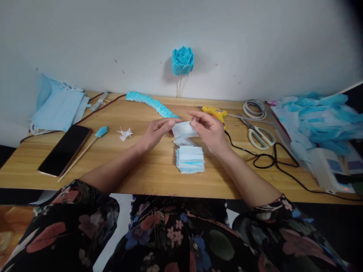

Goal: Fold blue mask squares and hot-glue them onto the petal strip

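Black floral garment (176, 234), perhaps dress; short sleeves (70, 215); forearms bare.

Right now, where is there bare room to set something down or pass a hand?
The left hand and right hand hold a white piece over the stack of squares. Bare wood: between stick and left forearm, and front edge between stack and black cord. Crowded: right end, scissors, glue gun, blue scraps.

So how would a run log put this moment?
left hand, right hand: pinch one cloth square | below: stack of squares on table | nearby: glue gun, scissors
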A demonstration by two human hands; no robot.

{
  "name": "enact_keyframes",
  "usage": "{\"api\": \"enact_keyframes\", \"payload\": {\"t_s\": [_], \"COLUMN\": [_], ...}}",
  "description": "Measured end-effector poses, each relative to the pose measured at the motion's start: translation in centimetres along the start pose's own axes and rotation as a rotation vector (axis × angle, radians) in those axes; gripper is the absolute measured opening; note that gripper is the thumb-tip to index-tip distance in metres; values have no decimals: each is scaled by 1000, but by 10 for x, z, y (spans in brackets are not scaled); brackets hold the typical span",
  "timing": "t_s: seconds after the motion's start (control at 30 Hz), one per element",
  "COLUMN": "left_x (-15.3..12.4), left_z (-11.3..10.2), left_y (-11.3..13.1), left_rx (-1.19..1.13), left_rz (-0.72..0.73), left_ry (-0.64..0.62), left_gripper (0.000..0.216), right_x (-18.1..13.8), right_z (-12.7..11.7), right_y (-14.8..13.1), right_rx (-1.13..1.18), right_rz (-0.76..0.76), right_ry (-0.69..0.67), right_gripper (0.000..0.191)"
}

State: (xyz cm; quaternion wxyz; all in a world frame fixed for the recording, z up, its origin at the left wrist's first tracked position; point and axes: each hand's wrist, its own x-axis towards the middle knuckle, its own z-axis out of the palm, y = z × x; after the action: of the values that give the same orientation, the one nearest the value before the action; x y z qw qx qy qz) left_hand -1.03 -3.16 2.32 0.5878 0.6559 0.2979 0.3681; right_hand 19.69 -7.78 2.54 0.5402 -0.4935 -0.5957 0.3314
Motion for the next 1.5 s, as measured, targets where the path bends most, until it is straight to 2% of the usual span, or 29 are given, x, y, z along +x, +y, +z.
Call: {"api": "enact_keyframes", "payload": {"t_s": [0.1,0.3,0.47,0.63,0.73,0.93,1.03,1.13,1.33,1.5], "left_x": [0,2,2,2,1,3,5,7,5,5], "left_z": [3,7,8,6,5,3,-1,-3,-1,-1], "left_y": [2,1,5,4,3,4,3,2,3,0], "left_rx": [-15,-37,14,66,101,92,14,-23,66,107], "left_rz": [-38,6,31,45,53,68,48,14,-49,-113], "left_ry": [12,101,78,44,43,69,113,90,70,106], "left_gripper": [47,38,37,32,30,29,38,52,36,31], "right_x": [0,-1,2,5,7,13,20,26,28,31], "right_z": [0,1,1,-3,-7,-2,0,2,13,19], "right_y": [1,1,5,4,0,-5,-7,-9,-13,-4], "right_rx": [-19,-8,-5,-127,-144,-157,-184,-174,-127,-27], "right_rz": [-8,6,39,-18,-17,-10,-69,-115,-101,-62], "right_ry": [0,-54,-113,-67,-88,-262,-234,-204,-207,-138], "right_gripper": [39,40,45,50,46,22,15,13,12,13]}}
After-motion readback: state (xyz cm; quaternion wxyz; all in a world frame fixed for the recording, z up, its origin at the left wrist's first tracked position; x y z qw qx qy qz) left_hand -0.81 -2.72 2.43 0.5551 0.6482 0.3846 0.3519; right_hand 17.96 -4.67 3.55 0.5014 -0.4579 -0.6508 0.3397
